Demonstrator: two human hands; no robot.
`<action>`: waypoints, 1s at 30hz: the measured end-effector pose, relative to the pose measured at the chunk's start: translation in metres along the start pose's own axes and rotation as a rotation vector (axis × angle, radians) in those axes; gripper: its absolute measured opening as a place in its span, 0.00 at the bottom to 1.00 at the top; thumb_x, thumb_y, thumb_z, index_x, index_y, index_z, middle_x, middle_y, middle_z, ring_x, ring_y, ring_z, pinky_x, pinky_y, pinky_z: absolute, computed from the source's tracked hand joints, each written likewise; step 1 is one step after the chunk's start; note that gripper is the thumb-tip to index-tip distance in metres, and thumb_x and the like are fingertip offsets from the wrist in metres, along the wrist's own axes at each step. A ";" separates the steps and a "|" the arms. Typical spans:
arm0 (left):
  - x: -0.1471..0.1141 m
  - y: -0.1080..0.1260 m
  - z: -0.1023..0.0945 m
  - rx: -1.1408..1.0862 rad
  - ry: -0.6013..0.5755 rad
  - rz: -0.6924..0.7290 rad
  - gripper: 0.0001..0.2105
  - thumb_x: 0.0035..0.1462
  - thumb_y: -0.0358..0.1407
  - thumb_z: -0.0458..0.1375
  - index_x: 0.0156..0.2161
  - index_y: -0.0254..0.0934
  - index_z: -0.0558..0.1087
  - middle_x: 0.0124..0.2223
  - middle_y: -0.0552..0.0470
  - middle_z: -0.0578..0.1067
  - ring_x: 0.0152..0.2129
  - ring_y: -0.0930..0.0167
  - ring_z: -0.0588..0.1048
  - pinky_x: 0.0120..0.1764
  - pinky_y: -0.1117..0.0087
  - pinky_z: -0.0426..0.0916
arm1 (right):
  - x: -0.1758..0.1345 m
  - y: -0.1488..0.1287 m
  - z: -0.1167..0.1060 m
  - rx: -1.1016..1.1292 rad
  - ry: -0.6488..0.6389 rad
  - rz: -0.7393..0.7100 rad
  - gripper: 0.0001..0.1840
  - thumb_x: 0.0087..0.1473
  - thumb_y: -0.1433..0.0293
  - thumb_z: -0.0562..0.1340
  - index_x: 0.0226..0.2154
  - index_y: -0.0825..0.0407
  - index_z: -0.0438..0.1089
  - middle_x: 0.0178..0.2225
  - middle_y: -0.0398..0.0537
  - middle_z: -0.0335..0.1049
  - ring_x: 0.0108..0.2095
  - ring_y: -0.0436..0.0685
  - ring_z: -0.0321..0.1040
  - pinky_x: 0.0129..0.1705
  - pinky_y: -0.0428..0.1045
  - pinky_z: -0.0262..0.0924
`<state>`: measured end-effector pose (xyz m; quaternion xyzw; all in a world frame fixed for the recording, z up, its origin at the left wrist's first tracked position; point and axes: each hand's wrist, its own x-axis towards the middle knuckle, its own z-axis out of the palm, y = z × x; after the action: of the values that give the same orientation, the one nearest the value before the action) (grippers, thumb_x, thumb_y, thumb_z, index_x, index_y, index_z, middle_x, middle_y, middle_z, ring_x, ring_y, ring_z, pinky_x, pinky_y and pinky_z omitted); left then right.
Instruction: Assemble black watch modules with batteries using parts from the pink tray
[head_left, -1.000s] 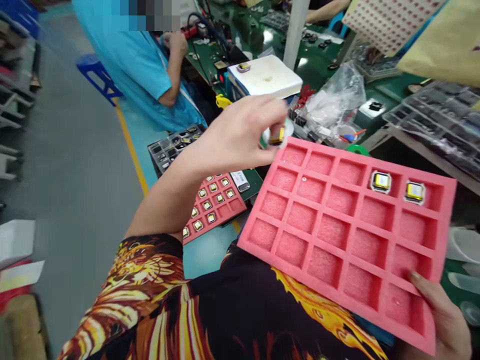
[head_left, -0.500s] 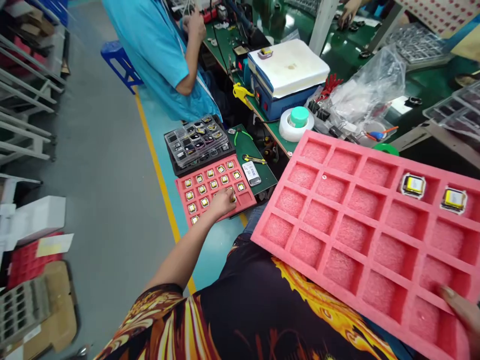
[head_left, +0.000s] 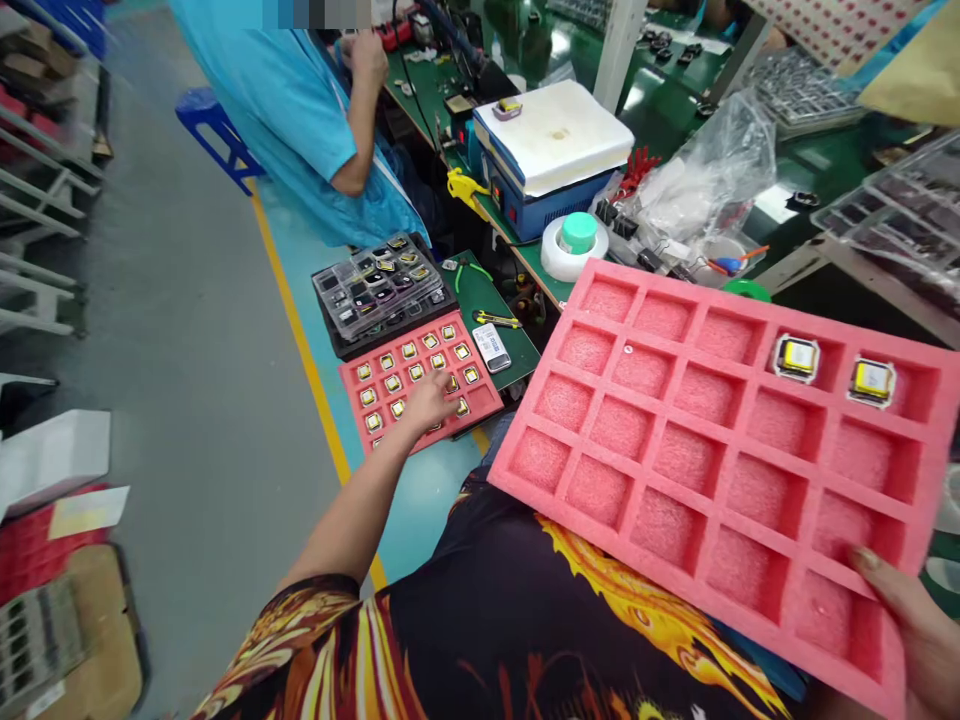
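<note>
My right hand (head_left: pixel 904 610) grips the lower right corner of a pink foam tray (head_left: pixel 941 400), thumb on top. That tray is tilted in front of my torso. Two small square modules with yellow and white tops, one module (head_left: pixel 797 357) and another module (head_left: pixel 872 381), lie in its upper right compartments; the other visible compartments are bare. My left hand (head_left: pixel 429 402) reaches over a lower pink tray (head_left: pixel 491 398) filled with several similar modules. Its fingers are spread beside a module (head_left: pixel 463 408) near that tray's front edge. The hand hides some of the compartments.
Clear plastic trays of parts (head_left: pixel 379 285) sit behind the lower pink tray. A cutter (head_left: pixel 496 319) and a white box-like device (head_left: pixel 491 347) lie beside it. A co-worker in blue (head_left: pixel 277 120) sits at the bench. A blue machine (head_left: pixel 551 205) and tape roll (head_left: pixel 574 248) stand ahead.
My left hand has drawn slightly back and left, its fingers loosening from a module that now shows in the lower tray. The view has shifted; the large tray remains in my right hand.
</note>
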<state>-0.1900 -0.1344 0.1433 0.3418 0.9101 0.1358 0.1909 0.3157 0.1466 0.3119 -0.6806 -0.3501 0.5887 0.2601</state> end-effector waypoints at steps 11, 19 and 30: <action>0.009 0.221 -0.149 -0.448 0.485 0.945 0.05 0.62 0.34 0.65 0.42 0.42 0.75 0.47 0.51 0.83 0.40 0.67 0.81 0.42 0.65 0.77 | -0.018 0.000 0.022 0.208 -0.357 -0.111 0.38 0.40 0.60 0.83 0.54 0.50 0.78 0.49 0.55 0.84 0.39 0.68 0.83 0.40 0.57 0.81; 0.027 0.376 -0.120 -0.064 0.239 1.369 0.12 0.68 0.30 0.59 0.54 0.37 0.76 0.52 0.42 0.83 0.49 0.59 0.82 0.51 0.58 0.78 | -0.033 -0.003 0.034 0.351 -0.480 -0.172 0.36 0.45 0.60 0.81 0.56 0.52 0.78 0.51 0.57 0.83 0.48 0.72 0.82 0.54 0.63 0.77; 0.030 0.435 -0.127 0.250 0.062 1.164 0.18 0.63 0.40 0.62 0.56 0.39 0.74 0.43 0.42 0.84 0.41 0.54 0.85 0.35 0.62 0.74 | 0.028 -0.004 0.014 -0.007 -0.182 -0.246 0.16 0.28 0.59 0.80 0.21 0.44 0.77 0.31 0.56 0.82 0.48 0.81 0.81 0.61 0.67 0.72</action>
<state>-0.0183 0.1881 0.4129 0.8002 0.5874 0.1197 0.0169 0.3026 0.1702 0.2949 -0.5774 -0.4551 0.6104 0.2949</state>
